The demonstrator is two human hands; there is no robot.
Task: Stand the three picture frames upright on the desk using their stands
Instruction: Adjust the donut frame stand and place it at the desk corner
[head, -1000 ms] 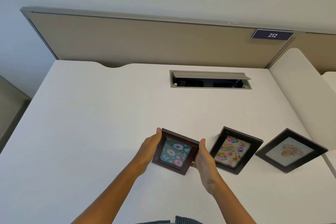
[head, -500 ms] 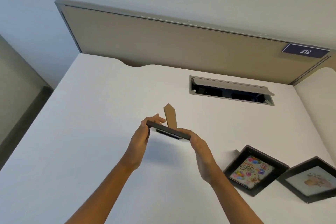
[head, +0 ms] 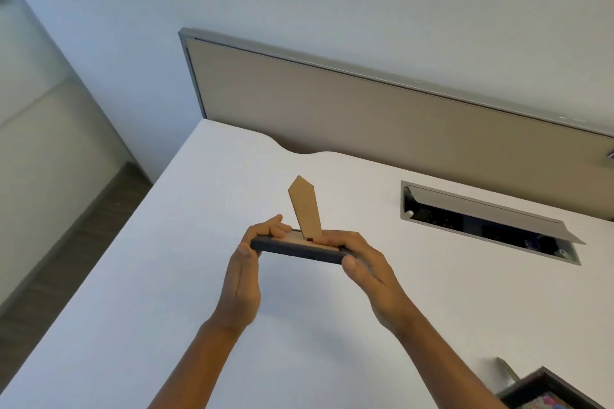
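Both hands hold a dark picture frame [head: 297, 251] in the air above the white desk [head: 186, 276], face down and nearly level, so only its edge and brown backing show. My left hand [head: 244, 279] grips its left end, my right hand [head: 363, 267] its right end. The brown cardboard stand [head: 304, 207] sticks up from the backing, swung out nearly upright. A second dark frame [head: 548, 392] with a colourful picture lies at the bottom right corner, mostly cut off. The third frame is out of view.
An open cable hatch [head: 485, 221] with a grey lid is set into the desk to the right of the hands. A beige partition panel [head: 365, 109] runs along the desk's far edge. The desk's left edge drops to a dark floor [head: 66, 242].
The frame was lifted off the desk, turned face down and moved left and away; its stand now sticks up. The view has swung left, so the other frames slid off to the right.
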